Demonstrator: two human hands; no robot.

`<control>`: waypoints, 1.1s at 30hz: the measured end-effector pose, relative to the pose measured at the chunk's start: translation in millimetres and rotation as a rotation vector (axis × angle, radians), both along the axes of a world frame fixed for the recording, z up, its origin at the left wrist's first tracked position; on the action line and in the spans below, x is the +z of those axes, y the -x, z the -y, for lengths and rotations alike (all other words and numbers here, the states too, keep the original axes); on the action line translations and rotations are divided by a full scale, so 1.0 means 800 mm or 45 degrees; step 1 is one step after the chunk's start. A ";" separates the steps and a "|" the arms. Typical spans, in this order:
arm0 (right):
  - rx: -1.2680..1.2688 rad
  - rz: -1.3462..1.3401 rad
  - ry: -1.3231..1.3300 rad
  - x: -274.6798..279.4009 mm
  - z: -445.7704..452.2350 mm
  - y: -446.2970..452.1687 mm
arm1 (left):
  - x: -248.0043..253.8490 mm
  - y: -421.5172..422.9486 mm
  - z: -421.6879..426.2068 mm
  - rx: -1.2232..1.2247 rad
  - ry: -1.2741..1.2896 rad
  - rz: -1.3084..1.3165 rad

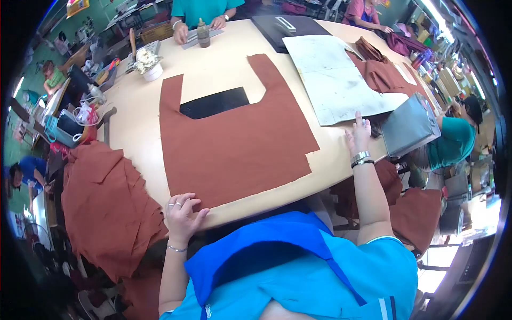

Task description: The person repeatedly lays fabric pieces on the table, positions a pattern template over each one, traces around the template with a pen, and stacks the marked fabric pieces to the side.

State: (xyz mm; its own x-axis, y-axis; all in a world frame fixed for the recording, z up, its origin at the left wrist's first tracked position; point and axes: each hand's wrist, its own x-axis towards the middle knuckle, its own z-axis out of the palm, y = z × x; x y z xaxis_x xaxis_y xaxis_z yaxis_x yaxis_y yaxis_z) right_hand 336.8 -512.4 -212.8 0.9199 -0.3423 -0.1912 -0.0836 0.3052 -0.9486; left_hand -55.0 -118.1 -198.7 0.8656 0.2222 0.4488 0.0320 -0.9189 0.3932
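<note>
A flat rust-brown fabric piece (234,146), cut with two strap-like arms and a scooped top, lies on the table before me. At its lower left corner rests my left hand (183,213), open, fingers slightly bent and thumb apart. A black flat piece (216,103) shows inside the scoop, partly covered by the fabric. To the right, my right hand (359,136) is open with fingers spread, holding nothing that I can see. Its fingertips reach the lower edge of a large whitish pattern sheet (336,80), which partly covers more brown fabric (381,77).
Brown fabric pieces (104,208) hang over the table's left edge near a hammer (108,122). A white pot (152,71), a bottle (203,34) and a dark mat (266,34) stand farther back. A grey box (410,125) sits right. Across the table, a person's hands (217,22) work.
</note>
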 end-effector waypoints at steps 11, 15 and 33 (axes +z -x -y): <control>0.164 0.017 0.038 0.039 -0.025 -0.082 | 0.213 -0.017 0.060 -0.909 0.188 0.152; 0.166 0.353 -0.095 0.112 -0.062 -0.070 | 0.300 0.001 0.117 -1.242 -0.080 0.484; 1.017 0.839 -0.310 0.320 -0.176 0.055 | 0.286 0.024 0.056 -1.881 0.769 0.421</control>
